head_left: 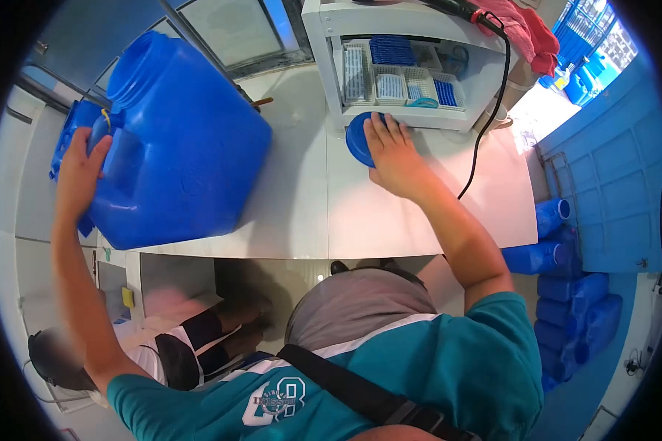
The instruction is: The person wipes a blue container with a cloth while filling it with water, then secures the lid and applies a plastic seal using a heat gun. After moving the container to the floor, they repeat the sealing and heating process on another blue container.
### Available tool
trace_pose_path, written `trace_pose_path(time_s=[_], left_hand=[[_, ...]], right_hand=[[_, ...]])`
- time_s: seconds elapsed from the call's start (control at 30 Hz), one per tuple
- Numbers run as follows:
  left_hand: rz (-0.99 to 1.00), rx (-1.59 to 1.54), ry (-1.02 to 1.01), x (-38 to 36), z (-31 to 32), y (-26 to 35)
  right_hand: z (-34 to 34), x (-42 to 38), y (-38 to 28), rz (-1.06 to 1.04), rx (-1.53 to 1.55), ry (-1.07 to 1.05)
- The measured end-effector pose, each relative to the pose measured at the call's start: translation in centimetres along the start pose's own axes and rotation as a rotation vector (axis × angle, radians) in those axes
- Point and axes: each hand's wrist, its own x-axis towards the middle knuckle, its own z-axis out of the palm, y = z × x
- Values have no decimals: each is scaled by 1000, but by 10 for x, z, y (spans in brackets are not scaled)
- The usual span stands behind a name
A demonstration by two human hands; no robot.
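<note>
A large blue plastic jug [191,154] with an open, uncapped threaded mouth leans on the white counter [294,176] at the left. My left hand [81,173] is wrapped round the handle on the jug's left side. Near the middle of the counter, a round blue lid [360,140] lies beside the white shelf unit. My right hand [396,154] rests on the lid's right part, its fingers laid over it.
The white shelf unit [331,66] holds small baskets of blue items. A black cable [482,132] hangs across the counter's right side. Blue jugs [574,316] are stacked at the right. Another person [151,360] is at the lower left.
</note>
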Motion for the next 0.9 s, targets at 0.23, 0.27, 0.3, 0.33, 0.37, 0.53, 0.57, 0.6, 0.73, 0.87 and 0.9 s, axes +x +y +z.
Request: trace_pose_path(time_s=[0.23,0.27,0.3,0.33,0.37,0.53,0.57,0.6,0.73,0.87,0.9], left_hand=[[-203,-695,-162,-8,-17,-7],[-175,-768,-204,-10,-16,1],[-174,-769,-202,-10,-13,7],[-188,-825,-181,-9,-10,11],[-203,-880,-162,-8,-7,13],[-232,-964,-158,1,2,15],[-235,-958,-139,1,2,17],[-238,-958,-142,3,2,16],[-215,-960,-185,5,2,18],[-169,-876,-226,5,7,33],[-160,-876,-217,3,6,37]], right_hand=[[47,-5,4,-104,-154,-211],[63,-6,6,-104,-151,-132],[69,-6,5,-97,-170,-135],[75,-9,5,-97,-171,-133],[72,-12,1,-97,-127,-187],[28,-3,-1,-94,-52,-390],[19,10,12,-13,-29,-181],[9,26,27,68,-5,28],[-35,94,116,439,-173,184],[-32,120,148,614,-222,-12],[-33,121,147,586,-249,-85]])
